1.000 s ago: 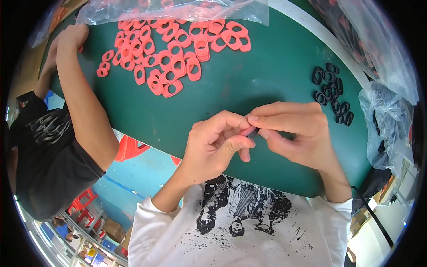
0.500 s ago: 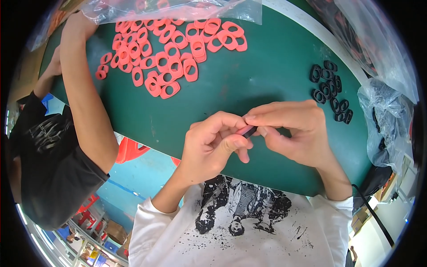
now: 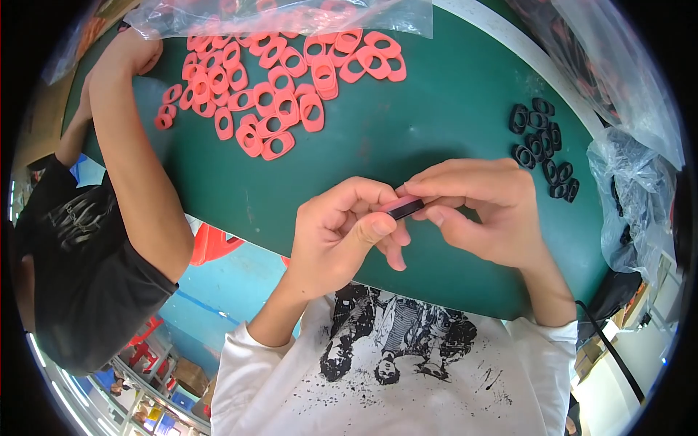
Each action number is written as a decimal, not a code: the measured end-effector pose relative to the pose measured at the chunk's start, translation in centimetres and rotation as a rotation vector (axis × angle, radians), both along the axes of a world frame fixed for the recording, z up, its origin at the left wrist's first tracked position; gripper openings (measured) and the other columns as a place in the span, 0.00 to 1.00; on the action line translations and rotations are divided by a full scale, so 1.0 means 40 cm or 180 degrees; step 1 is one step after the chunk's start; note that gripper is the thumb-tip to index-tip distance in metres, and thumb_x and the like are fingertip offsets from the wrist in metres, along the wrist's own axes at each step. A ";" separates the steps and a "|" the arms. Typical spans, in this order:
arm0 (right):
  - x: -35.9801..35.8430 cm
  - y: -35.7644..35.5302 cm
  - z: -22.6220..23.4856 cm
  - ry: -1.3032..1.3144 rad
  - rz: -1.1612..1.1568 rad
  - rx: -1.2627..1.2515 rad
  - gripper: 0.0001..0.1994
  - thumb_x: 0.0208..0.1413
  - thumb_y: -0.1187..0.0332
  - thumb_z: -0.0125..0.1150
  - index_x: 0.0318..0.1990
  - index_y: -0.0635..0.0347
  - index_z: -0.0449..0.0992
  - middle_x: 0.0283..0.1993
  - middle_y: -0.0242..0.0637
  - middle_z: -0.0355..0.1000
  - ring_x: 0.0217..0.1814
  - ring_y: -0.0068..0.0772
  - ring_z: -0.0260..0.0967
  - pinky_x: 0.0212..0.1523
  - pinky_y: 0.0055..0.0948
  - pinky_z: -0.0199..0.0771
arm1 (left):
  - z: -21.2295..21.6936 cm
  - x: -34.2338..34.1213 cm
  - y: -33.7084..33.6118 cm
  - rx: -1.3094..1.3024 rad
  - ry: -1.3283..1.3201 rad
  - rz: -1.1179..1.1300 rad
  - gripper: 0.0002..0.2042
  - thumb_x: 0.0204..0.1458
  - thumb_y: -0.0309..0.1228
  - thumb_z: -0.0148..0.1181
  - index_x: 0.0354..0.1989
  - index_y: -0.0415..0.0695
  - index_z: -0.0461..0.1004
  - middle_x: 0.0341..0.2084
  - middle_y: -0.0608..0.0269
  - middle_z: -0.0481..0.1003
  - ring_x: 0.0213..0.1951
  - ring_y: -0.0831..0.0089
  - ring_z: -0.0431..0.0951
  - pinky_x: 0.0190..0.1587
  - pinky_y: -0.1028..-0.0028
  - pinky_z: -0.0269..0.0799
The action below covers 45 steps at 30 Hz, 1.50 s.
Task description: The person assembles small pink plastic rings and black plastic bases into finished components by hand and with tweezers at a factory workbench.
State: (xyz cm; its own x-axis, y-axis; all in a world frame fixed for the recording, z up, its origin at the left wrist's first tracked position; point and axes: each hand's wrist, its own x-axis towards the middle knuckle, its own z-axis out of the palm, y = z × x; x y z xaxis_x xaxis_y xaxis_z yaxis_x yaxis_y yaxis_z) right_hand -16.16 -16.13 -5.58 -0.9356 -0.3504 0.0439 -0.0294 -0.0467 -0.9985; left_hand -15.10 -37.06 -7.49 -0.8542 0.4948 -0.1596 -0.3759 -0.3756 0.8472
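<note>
- Right now, at frame centre, your left hand [image 3: 342, 236] and right hand [image 3: 480, 211] pinch one small black-and-pink piece [image 3: 404, 208] between fingers above the green surface [image 3: 407, 123].
- It looks light and stiff; hold its edges.
- Fingers hide most of it; its shape is hard to make out.

- The small black-and-pink piece [image 3: 404, 208] is mostly covered by the left hand [image 3: 342, 236] and right hand [image 3: 483, 211]; its shape cannot be told.
- The clear plastic bag [image 3: 291, 13] is cut off at the top edge.
- The co-worker's hand [image 3: 134, 51] blurs at the rim.
</note>
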 end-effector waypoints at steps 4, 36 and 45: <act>-0.003 0.003 0.000 0.0110 0.0035 0.0257 0.14 0.46 0.86 0.58 0.42 0.71 0.79 0.40 0.48 0.78 0.37 0.34 0.80 0.36 0.25 0.81 | 0.005 0.001 0.001 -0.0034 -0.0053 -0.0058 0.10 0.62 0.28 0.54 0.45 0.32 0.71 0.29 0.56 0.77 0.24 0.72 0.80 0.28 0.78 0.76; 0.002 -0.017 0.011 0.0406 -0.0050 0.0205 0.10 0.45 0.83 0.66 0.36 0.67 0.75 0.37 0.42 0.73 0.35 0.28 0.73 0.35 0.24 0.76 | 0.001 0.010 0.002 0.0087 -0.0109 0.0073 0.13 0.64 0.31 0.52 0.46 0.31 0.70 0.29 0.53 0.77 0.24 0.71 0.79 0.28 0.77 0.75; 0.013 -0.022 0.011 0.0772 -0.0275 0.0974 0.11 0.41 0.80 0.71 0.31 0.62 0.73 0.32 0.37 0.68 0.28 0.27 0.66 0.27 0.25 0.65 | -0.002 0.021 0.018 -0.0317 0.0404 0.0261 0.10 0.63 0.30 0.54 0.43 0.32 0.71 0.27 0.57 0.77 0.23 0.76 0.77 0.26 0.79 0.72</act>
State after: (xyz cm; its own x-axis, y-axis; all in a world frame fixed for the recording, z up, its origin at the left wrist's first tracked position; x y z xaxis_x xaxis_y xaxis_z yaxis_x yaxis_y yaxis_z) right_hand -15.62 -17.00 -5.13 -0.9375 -0.3020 0.1731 -0.2569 0.2649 -0.9294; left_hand -14.27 -36.35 -7.56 -0.9075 0.4098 -0.0926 -0.2350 -0.3125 0.9204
